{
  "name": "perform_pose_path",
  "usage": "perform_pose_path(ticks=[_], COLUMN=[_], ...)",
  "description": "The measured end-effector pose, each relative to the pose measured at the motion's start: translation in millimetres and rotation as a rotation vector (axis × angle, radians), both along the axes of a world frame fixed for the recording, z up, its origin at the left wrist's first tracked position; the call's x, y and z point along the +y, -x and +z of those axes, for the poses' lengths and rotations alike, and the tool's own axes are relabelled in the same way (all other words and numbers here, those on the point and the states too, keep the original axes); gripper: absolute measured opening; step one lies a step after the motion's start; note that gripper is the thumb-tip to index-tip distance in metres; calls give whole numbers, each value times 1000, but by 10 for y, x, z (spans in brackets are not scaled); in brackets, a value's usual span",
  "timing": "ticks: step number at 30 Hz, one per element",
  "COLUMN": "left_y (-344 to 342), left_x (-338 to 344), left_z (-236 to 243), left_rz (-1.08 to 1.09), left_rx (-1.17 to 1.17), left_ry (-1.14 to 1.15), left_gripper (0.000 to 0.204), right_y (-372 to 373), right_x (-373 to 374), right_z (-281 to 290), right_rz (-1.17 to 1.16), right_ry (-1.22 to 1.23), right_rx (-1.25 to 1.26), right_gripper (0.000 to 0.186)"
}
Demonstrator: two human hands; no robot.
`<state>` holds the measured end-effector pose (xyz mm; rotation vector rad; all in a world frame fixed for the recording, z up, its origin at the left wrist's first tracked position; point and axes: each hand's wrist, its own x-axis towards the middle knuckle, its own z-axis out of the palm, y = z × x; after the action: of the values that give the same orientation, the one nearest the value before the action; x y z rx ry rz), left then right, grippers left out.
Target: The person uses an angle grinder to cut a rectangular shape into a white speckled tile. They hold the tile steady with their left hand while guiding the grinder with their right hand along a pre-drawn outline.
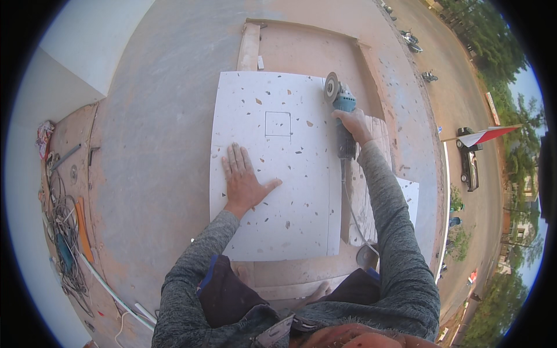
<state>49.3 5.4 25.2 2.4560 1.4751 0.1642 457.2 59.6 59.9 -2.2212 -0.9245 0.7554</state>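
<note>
A white speckled tile (301, 214) lies in front of me, with a pencilled square (278, 124) in its upper middle and a thin line down its right side. My left hand (243, 182) rests flat on the lower left half of the tile, fingers spread. My right hand (355, 123) is wrapped round a teal and black angle grinder (344, 98), whose disc (331, 87) is at the tile's upper right edge; whether the disc touches it I cannot tell. A pale cord runs down from the grinder past my right forearm.
Beneath and beyond the tile is a wooden frame (250, 46). Another tile piece (409, 194) lies at right. Tangled cables (61, 214) and tools lie at the left beside a white wall (87, 46). A road (490, 162) with a dark car, motorbikes and a red-white flag (490, 133) lies beyond the right edge.
</note>
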Motion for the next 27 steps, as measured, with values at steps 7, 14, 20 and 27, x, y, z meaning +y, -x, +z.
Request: perform_pose_path(ticks=[7,14,20,27], left_y=[37,17,27,33], left_x=[-1,-3,-4,6], left_z=[3,20,-12,-15], left_rz=[10,4,-2,4], left_rx=[6,7,14,12], left_ry=[4,2,-16,-3], left_gripper=[144,144,144,144], right_y=[70,21,-35,-39], right_x=[92,154,251,355], right_z=[47,43,-10,-36], right_rz=[12,10,-8,-6], right_ry=[26,-6,-17,-35], right_rx=[-17,-22,-23,-7], right_gripper=[56,52,51,51])
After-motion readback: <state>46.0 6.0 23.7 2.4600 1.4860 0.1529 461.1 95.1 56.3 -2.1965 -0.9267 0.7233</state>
